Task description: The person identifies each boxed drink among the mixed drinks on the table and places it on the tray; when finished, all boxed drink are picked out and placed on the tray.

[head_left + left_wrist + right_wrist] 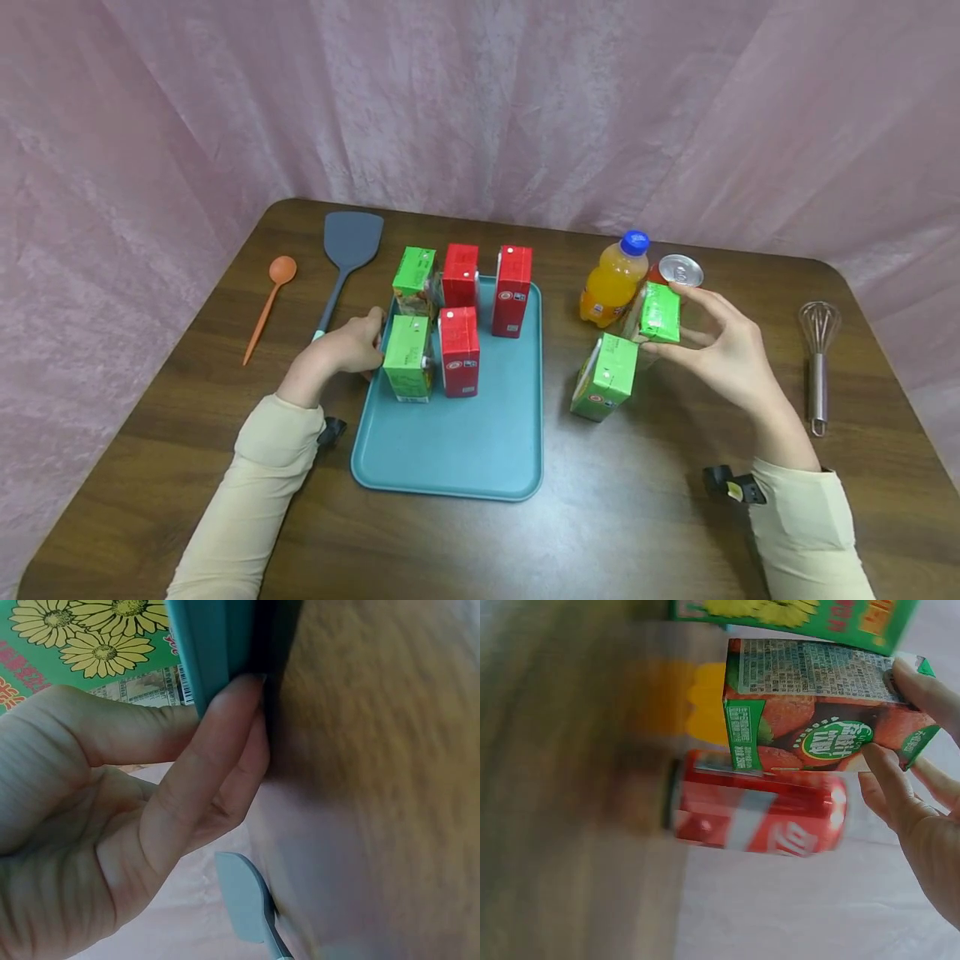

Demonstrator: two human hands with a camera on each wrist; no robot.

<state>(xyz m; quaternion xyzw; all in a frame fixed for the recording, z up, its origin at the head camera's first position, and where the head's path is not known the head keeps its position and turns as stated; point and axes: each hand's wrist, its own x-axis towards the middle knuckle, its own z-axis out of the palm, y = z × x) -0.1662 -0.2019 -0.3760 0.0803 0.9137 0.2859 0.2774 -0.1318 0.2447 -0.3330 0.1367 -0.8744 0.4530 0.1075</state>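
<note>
My left hand [347,343] pinches the left rim of the teal tray [480,450], thumb on the inside and fingers on the outside, plain in the left wrist view. Upright on that tray stand several drink cartons: two green ones, the nearer being this green carton [408,358], and three red ones, such as the red carton [459,354]. With thumb and fingers my right hand [723,350] grips a green juice carton [810,709] with strawberry pictures, raised above the table. Close on its left is another green carton [606,375], which stands on the wood.
Behind the gripped carton are an orange drink bottle [611,283] with a blue cap and a red can [761,810]. A whisk [818,358] lies at the right. Left of the tray lie a grey spatula [352,237] and an orange spoon [282,271].
</note>
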